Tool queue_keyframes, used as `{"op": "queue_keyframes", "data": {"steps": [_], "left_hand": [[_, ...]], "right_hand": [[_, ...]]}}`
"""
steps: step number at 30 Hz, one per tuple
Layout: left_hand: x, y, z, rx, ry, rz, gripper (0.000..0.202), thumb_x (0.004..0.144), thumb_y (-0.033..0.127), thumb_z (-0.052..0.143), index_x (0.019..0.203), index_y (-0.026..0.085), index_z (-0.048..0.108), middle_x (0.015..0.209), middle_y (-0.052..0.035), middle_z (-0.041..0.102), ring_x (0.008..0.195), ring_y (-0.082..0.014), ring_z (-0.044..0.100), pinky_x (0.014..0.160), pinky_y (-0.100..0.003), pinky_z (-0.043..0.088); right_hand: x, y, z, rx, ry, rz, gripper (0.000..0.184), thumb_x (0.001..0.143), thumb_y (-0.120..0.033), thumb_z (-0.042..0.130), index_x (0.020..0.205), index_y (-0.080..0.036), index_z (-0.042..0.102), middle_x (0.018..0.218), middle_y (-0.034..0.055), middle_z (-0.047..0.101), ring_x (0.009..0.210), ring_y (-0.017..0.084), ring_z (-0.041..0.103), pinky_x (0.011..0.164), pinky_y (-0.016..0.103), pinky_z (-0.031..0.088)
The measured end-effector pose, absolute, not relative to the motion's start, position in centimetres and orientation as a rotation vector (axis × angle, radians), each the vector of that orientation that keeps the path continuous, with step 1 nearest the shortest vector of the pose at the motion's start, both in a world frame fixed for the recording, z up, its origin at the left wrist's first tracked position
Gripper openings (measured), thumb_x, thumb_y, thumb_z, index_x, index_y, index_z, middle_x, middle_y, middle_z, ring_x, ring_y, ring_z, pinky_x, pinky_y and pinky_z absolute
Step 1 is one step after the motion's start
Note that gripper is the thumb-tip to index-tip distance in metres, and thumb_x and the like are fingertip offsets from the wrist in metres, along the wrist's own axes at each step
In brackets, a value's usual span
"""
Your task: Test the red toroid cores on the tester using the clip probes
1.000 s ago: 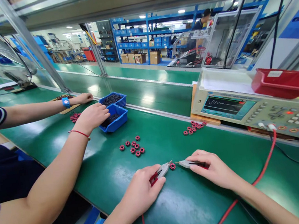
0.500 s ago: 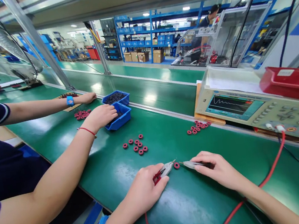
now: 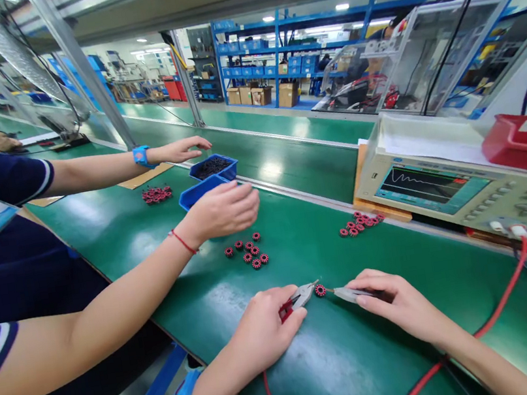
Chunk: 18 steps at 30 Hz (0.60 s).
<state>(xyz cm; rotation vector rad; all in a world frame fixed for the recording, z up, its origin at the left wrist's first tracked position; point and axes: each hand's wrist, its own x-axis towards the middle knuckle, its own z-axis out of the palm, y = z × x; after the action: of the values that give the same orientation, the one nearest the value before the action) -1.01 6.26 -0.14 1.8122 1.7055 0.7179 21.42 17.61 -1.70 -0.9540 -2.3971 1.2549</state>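
- Green factory counter [image 3: 319, 374] carries everything.
- Left hand [image 3: 263, 329] grips red-handled metal clip probe [image 3: 297, 299]; right hand [image 3: 398, 303] grips grey clip probe [image 3: 350, 293].
- Small red-wound ring coil [image 3: 320, 291] lies between tips, twelve o'clock of both hands.
- Best to hold both tips steady on the leads.

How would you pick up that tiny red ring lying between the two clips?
Probably by its outer rim, coming straight down from above. The small red ring lies flat on the green mat, so its sides are open to a fingertip pinch. The clip in the left hand and the clip in the right hand crowd its left and right, so pinch front and back.
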Motion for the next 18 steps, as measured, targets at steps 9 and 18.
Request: {"op": "queue_keyframes", "data": {"steps": [9,18], "left_hand": [[-1.11,6.26,-0.36,1.794,1.718,0.699,0.011,0.084,0.023,0.046,0.081,0.019,0.056,0.067,0.0022,0.055,0.062,-0.0138,0.049,0.057,-0.024,0.031],[-1.07,6.29,-0.43,1.823,1.72,0.699,0.012,0.085,0.024,0.046,0.079,0.019,0.054,0.071,0.001,0.055,0.066,-0.0143,0.05,0.06,-0.024,0.033]], "right_hand": [[20.96,17.34,-1.8,-0.942,-2.337,1.29,0.03,0.084,-0.045,0.05,0.097,-0.024,0.066,0.092,0.0042,0.063,0.08,0.017,0.058,0.068,0.029,0.045],[20.95,17.32,-1.78,-0.93,-2.329,1.314,0.027,0.083,-0.043,0.052,0.096,-0.024,0.066,0.091,0.0031,0.062,0.08,0.017,0.057,0.067,0.028,0.043]]}}
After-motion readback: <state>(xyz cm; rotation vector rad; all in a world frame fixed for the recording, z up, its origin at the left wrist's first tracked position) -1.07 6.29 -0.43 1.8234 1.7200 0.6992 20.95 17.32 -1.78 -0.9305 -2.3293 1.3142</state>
